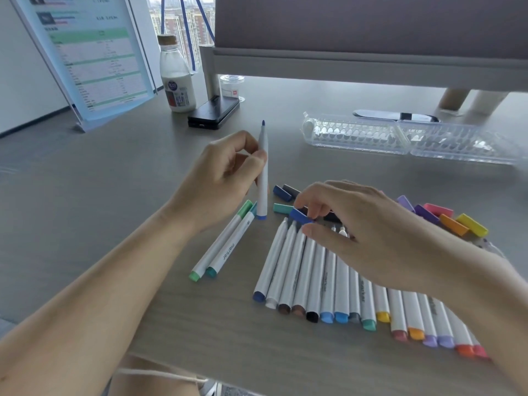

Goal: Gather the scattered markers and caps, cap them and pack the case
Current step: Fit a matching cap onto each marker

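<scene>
Place: we see an office workstation.
Desk: a grey wood-grain desk (85, 181) fills our view.
Divider: a fabric partition panel (371, 24) stands at its far edge.
Paperwork: a printed table sits in a clear document stand (94, 58), left.
Window: through the window (183, 21) we see high-rise blocks.

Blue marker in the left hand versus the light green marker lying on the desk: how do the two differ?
Pose: the blue marker stands nearly upright, gripped by the left hand; the light green marker lies flat on the desk. State: the blue marker's tip is bare, while the right hand pinches a blue cap; the light green marker is capped. Colour: blue end versus green end. Both have white barrels.
</scene>
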A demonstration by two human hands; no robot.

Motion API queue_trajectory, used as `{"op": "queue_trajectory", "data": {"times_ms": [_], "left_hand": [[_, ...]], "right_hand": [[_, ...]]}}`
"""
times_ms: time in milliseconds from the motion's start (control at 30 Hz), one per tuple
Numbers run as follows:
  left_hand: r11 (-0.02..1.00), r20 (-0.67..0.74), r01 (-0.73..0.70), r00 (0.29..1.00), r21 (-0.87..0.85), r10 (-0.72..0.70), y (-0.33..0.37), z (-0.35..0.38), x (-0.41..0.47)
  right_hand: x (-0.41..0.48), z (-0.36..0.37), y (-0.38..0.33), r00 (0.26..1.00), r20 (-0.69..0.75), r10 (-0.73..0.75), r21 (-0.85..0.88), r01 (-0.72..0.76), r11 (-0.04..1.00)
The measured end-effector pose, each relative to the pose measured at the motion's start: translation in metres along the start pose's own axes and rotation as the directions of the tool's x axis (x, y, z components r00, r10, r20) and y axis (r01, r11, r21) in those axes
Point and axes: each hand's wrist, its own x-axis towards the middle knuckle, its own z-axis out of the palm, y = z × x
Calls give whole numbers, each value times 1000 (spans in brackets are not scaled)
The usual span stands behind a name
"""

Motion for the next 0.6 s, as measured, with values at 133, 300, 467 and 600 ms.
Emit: {"op": "queue_trajectory", "data": {"times_ms": [133, 300, 467, 600], "left_hand": [[999, 5, -32, 999, 6, 31, -4, 0, 1], [999, 0, -43, 999, 15, 43, -6, 1, 2], [999, 5, -46, 999, 29, 46, -7, 2, 1], [998, 17, -46, 999, 48, 46, -7, 2, 1]], "right_hand": [[5, 5, 0, 1000, 1, 26, 57, -26, 998], [7, 7, 3, 999, -10, 32, 67, -31, 997], [9, 10, 1, 1000, 18, 24, -14, -23, 1000], [9, 10, 1, 1000, 13, 27, -31, -27, 999]]}}
